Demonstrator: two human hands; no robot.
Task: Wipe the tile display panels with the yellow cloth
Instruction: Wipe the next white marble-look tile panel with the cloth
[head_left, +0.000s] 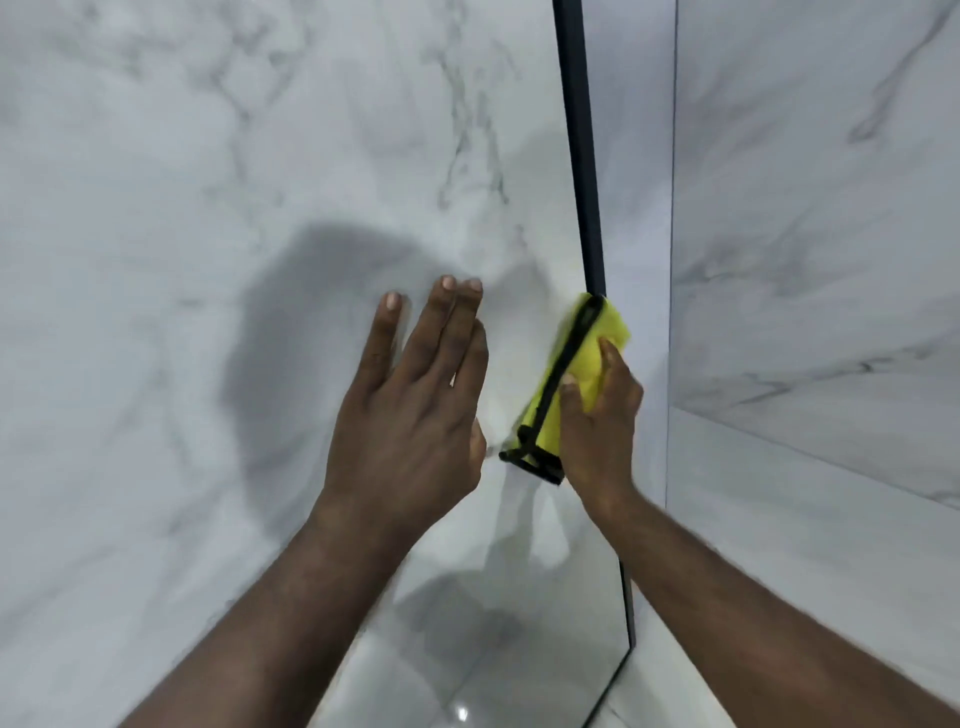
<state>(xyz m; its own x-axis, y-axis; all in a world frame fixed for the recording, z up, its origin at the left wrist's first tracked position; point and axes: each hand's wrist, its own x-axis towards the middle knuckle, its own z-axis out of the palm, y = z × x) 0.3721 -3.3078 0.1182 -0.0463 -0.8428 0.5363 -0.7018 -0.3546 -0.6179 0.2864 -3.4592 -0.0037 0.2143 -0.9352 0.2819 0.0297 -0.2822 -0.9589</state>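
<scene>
The slim black metal edge strip (579, 156) borders a large white grey-veined marble tile display panel (260, 156). The folded yellow cloth with black trim (592, 358) is pressed against the strip's lower part, and the right hand (600, 415) has its fingers clenched round it. Left of the strip, the left hand (410, 405) lies flat on the panel, fingers (447, 322) straight and released. Right of the strip stands another marble tile panel (831, 208).
</scene>
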